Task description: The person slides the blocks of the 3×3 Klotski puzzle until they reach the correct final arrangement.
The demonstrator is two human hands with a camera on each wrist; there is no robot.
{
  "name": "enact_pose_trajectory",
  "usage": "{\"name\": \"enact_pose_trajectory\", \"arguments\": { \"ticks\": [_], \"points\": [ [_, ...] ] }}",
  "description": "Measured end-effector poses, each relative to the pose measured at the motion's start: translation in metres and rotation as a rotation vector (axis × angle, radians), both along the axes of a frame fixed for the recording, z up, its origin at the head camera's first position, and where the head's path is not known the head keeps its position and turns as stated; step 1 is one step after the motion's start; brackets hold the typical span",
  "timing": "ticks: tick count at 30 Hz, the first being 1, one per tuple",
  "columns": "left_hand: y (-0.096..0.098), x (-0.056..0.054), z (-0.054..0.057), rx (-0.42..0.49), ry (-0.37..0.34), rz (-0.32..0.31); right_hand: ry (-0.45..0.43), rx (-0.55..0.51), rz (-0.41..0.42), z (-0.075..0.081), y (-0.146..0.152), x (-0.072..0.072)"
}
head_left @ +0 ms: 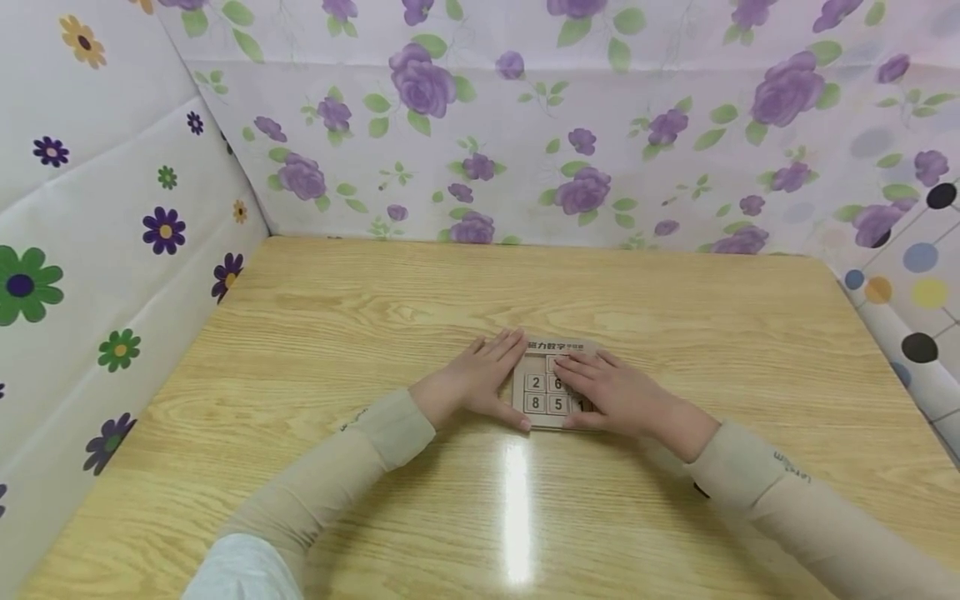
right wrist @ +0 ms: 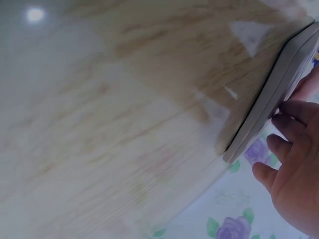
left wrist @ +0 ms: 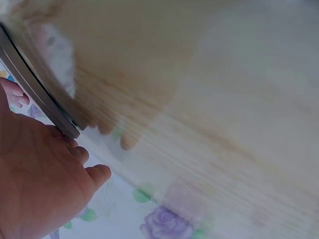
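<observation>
A small wooden number slide puzzle [head_left: 547,422] lies flat on the table between both hands. Its tiles show 2, 6, 8, 5 and part of a 1; the upper-left slot shows bare board. My left hand [head_left: 480,379] rests along the left side, fingers stretched to the upper-left corner and thumb at the lower-left one. Over the right side lies my right hand [head_left: 615,392], its fingertips on the upper tiles, its thumb by the near edge, hiding the tiles beneath. Both wrist views show the puzzle's edge side-on, with the left hand [left wrist: 45,174] and right hand [right wrist: 296,164] close against it.
The wood-grain table [head_left: 360,300] carries a bright light reflection [head_left: 517,508] in front of the puzzle. A cloth with purple roses [head_left: 420,83] hangs behind the table. Flowered cloth [head_left: 165,229] borders the left, dotted cloth [head_left: 918,287] the right.
</observation>
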State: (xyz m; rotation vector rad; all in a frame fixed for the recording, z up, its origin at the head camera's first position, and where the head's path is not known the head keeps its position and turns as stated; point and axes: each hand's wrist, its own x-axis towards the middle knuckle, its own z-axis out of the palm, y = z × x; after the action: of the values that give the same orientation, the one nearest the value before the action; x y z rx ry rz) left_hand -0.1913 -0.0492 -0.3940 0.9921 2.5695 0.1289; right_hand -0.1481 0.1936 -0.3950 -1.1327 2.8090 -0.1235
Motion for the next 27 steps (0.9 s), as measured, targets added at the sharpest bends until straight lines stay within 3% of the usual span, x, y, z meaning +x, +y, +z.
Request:
{"name": "enact_pose_trajectory", "arguments": {
  "ticks": [5,14,27],
  "points": [
    [0.0,0.0,-0.001,0.006,0.0,0.0,0.032,0.001,0.036,0.001,-0.006,0.006],
    [0.0,-0.001,-0.002,0.005,0.007,-0.002,0.011,0.006,0.057,0.004,-0.02,0.017],
    [-0.001,-0.001,-0.002,0.004,0.002,-0.003,0.084,0.061,0.015,0.005,-0.027,0.012]
  ]
}}
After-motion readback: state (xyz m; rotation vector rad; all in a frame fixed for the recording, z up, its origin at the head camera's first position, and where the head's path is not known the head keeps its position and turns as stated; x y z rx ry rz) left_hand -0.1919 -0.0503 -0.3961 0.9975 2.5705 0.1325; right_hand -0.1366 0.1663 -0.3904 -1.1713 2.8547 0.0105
